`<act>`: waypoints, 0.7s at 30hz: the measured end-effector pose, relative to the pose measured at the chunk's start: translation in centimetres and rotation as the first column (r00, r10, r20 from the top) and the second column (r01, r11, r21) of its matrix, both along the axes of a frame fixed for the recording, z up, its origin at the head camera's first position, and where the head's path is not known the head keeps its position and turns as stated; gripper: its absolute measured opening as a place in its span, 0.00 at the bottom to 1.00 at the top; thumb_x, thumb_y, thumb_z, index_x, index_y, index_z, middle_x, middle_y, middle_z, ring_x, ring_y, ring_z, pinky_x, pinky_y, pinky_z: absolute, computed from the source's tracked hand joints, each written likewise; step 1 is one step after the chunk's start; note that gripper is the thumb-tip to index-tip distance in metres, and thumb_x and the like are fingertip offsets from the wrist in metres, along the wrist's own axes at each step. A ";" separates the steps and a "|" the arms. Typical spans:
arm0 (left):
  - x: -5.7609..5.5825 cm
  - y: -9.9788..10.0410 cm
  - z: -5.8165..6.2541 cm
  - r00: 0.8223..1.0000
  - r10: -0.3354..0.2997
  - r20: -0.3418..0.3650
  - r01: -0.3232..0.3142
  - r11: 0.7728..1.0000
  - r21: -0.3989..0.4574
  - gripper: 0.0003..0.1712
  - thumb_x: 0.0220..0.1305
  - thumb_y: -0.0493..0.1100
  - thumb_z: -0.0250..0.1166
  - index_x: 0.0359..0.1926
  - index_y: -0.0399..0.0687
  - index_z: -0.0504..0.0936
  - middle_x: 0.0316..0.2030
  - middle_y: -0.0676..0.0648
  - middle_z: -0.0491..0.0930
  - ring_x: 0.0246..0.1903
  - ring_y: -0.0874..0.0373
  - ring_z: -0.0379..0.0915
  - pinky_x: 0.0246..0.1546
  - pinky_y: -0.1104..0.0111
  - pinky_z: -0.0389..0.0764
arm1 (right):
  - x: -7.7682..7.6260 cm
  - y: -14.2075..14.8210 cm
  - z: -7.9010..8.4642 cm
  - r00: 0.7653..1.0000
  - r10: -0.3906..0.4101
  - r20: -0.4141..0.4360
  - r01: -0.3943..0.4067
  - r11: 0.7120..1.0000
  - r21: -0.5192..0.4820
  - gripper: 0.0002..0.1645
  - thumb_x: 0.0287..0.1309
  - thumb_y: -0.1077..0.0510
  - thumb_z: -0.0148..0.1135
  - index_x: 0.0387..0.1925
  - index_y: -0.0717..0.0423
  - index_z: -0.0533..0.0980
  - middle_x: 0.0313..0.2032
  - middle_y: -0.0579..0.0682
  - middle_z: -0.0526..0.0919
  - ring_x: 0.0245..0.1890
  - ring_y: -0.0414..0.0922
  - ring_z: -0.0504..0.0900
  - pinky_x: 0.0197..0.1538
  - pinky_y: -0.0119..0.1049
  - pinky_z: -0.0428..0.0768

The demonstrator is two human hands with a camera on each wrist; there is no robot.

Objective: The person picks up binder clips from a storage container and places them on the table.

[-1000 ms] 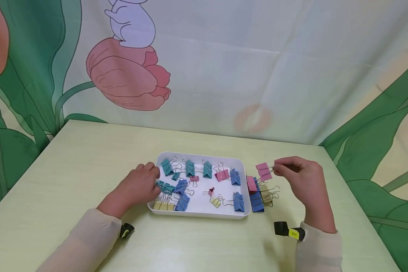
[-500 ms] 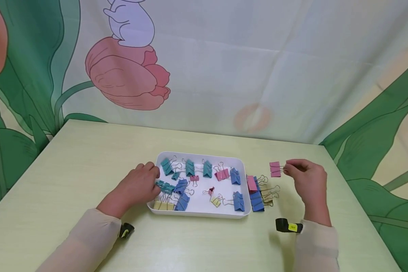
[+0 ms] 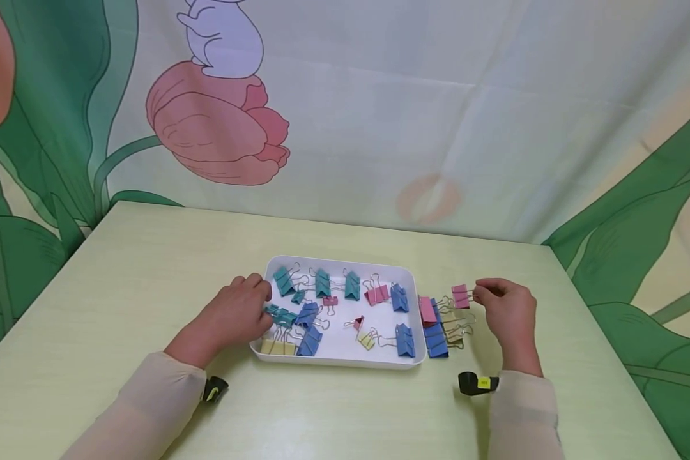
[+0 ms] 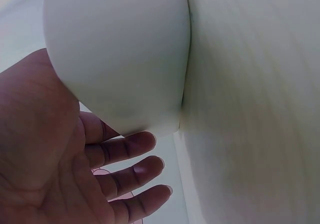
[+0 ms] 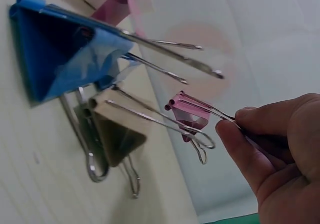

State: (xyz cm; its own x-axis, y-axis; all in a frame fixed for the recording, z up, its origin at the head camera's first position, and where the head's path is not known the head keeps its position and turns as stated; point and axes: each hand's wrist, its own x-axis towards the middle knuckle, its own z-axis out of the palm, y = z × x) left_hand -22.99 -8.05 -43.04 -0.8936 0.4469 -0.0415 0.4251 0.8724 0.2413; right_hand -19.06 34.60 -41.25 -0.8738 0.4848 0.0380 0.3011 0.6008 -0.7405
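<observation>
My right hand pinches a pink binder clip by its wire handle between thumb and fingertips, just right of the white tray. In the right wrist view the pink binder clip hangs beside a yellow binder clip and a large blue one. The left hand grips the left end of the tray, its thumb side over the rim. From the left wrist, several fingers show past the tray's outer wall; the thumb is hidden.
Inside the tray lie green, blue, pink and yellow binder clips of different sizes. Against its right outer side is a cluster with a pink clip, blue ones and yellow ones. A printed curtain stands behind the table.
My right hand first moves right, away from the clip cluster, with the pink binder clip, then comes slightly back left and lower toward it. The left hand stays on the tray.
</observation>
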 end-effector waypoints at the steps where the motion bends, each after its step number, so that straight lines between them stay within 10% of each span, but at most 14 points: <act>1: 0.0 0.0 0.0 1.000 -0.001 0.001 0.001 1.000 0.001 0.18 0.55 0.43 0.60 0.46 0.38 0.77 0.43 0.43 0.73 0.41 0.49 0.65 0.44 0.57 0.73 | -0.1 0.0 -0.2 1.000 0.004 -0.001 -0.004 1.000 0.001 0.17 0.66 0.56 0.57 0.51 0.59 0.80 0.48 0.58 0.84 0.47 0.51 0.85 0.48 0.41 0.79; 21: 0.0 0.0 0.0 1.000 -0.009 -0.007 0.009 1.000 0.006 0.17 0.56 0.43 0.60 0.45 0.38 0.77 0.41 0.44 0.73 0.40 0.50 0.65 0.43 0.58 0.73 | -0.8 -0.5 -1.9 0.992 0.094 0.082 -0.095 0.995 0.008 0.16 0.66 0.57 0.56 0.51 0.59 0.80 0.47 0.59 0.84 0.45 0.51 0.85 0.43 0.36 0.81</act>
